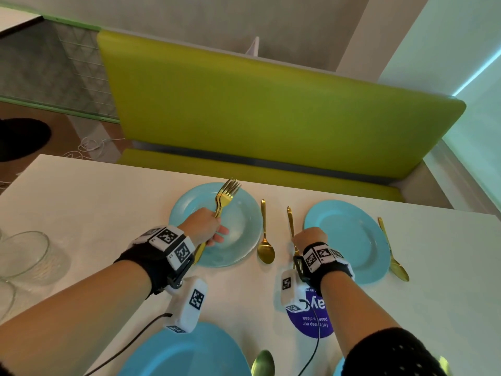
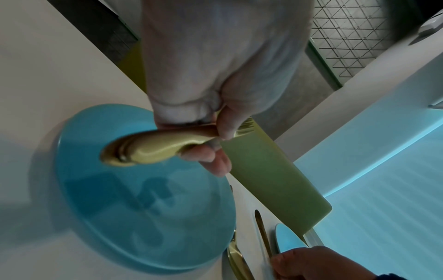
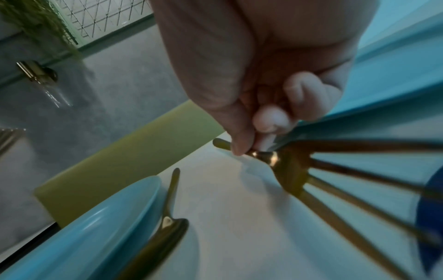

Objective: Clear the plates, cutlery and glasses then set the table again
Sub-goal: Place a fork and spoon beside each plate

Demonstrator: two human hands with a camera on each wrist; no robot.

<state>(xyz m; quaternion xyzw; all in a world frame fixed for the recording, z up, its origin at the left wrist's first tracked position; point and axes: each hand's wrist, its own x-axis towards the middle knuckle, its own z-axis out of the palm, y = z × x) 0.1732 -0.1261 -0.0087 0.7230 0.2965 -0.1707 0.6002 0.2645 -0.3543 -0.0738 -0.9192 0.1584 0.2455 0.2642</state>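
White tabletop (image 1: 95, 202) stretches out below me, with a lime-green booth bench (image 1: 271, 118) running along its far edge. At the far left, clear drinking glasses (image 1: 24, 253) stand near the table's edge. Moving right, my left hand (image 1: 204, 226) is curled around a bundle of gold forks (image 1: 225, 196), held above the far-left blue plate (image 1: 244, 232) with the tines pointing away from me; in the left wrist view the handle ends (image 2: 143, 149) stick out of my fist over that same plate. Just right of this plate a gold spoon (image 1: 265, 240) lies on the table, bowl towards me. Next comes a single gold fork (image 1: 290, 221) lying between the two far plates; my right hand (image 1: 309, 237) is down on it, and the right wrist view shows my thumb and fingertips (image 3: 268, 117) pinching its neck just above the tines (image 3: 359, 189), which splay out towards the camera. Beside that hand sits the far-right blue plate (image 1: 352, 240), and another gold spoon (image 1: 393, 253) rests along its right rim. Nearer to me a third blue plate (image 1: 189, 354) lies under my left forearm with a spoon (image 1: 263, 362) just to its right, and a round purple sticker (image 1: 317, 318) shows on the table beneath my right wrist.
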